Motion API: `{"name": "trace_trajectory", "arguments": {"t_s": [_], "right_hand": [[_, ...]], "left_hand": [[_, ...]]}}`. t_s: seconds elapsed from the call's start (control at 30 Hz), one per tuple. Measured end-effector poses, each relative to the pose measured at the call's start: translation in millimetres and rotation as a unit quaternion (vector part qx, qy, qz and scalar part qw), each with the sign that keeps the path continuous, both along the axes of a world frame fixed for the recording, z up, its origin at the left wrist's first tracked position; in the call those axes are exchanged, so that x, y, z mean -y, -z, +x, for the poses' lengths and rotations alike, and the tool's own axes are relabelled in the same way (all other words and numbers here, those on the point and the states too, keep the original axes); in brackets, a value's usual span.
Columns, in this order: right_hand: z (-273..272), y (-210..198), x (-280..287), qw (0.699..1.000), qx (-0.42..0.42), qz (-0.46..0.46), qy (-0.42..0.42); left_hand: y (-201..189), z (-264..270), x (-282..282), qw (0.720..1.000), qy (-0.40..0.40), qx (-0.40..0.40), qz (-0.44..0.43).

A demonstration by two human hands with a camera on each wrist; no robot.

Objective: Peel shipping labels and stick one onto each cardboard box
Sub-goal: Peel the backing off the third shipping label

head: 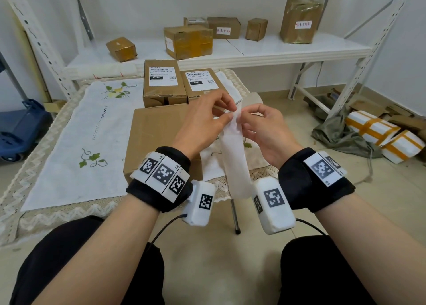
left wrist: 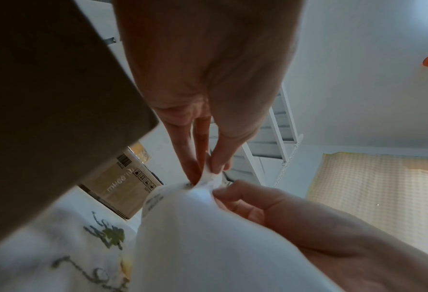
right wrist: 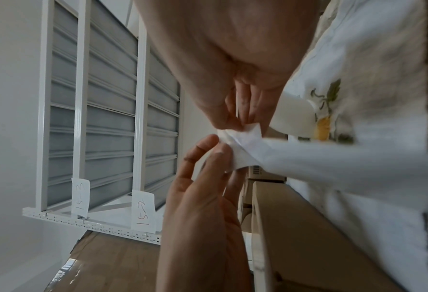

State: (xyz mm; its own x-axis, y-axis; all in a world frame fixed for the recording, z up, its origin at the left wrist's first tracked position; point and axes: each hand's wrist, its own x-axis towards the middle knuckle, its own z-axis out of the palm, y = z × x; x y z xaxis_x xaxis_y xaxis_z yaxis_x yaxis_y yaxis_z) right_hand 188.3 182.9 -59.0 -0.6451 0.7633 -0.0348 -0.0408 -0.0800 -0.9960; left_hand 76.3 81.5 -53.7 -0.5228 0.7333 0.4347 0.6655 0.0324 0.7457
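Observation:
Over the table's front edge, both hands hold up a long white label strip [head: 237, 157] that hangs down between my wrists. My left hand [head: 230, 113] pinches its top end between thumb and fingers. Just to the right, my right hand [head: 244, 118] pinches the same end. The wrist views show this pinch close up: the left hand [left wrist: 207, 170], the right hand [right wrist: 244, 127] and the strip's creased corner [right wrist: 240, 142]. Below the hands lies a large plain cardboard box [head: 156, 134]. Behind it stand two boxes with labels on top [head: 161, 83] [head: 202, 83].
The boxes sit on a white embroidered cloth [head: 76, 143] over a small table. Behind it, a white shelf [head: 265, 48] holds several taped boxes. White wrapped parcels [head: 382, 136] and a grey bag lie on the floor at the right; a blue cart [head: 20, 124] stands at the left.

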Motion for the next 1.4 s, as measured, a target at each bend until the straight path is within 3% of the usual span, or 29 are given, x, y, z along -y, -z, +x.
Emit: {"name": "trace_trajectory", "arguments": {"t_s": [0.47,0.77,1.4], "right_hand": [[0.3,-2.3,0.9,1.000,0.004,0.007,-0.012],[1.4,-3.1,1.8,0.997,0.035,0.029,-0.070],[4.8,-5.6,3.1,0.999,0.025,-0.030,-0.012]], "left_hand": [[1.4,2.8,0.2,1.000,-0.005,-0.019,0.003],[3.3,2.0,-1.2,1.000,-0.006,-0.017,-0.009],[-2.0,-1.0,7.0,0.996,0.035,0.080,-0.007]]}}
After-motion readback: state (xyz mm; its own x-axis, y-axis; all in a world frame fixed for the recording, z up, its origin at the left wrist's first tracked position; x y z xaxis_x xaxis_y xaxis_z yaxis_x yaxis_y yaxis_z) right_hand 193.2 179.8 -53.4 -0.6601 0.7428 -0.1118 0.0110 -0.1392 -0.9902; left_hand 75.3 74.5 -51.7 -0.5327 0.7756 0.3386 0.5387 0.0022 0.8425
